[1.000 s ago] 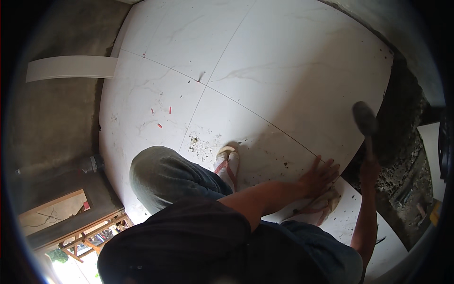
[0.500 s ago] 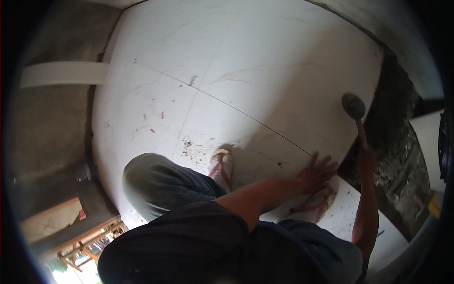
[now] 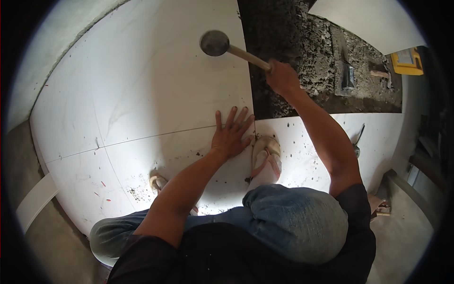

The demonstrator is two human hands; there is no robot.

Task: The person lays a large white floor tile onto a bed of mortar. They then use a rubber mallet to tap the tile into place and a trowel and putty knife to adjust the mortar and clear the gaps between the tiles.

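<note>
View has swung right; left hand (image 3: 230, 139) lies spread on tiles (image 3: 189, 90), right hand (image 3: 283, 78) grips mallet (image 3: 219, 43): light, level taps should work best.

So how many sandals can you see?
2: one sandal just right of the left hand, the other sandal left of the left forearm, which partly hides it.

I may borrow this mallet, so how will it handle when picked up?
The mallet is probably head-heavy: its bulky dark head tops a slim handle. That straight, pale handle seems stiff, likely wooden. Laid down, it might roll, since the head looks round.
</note>
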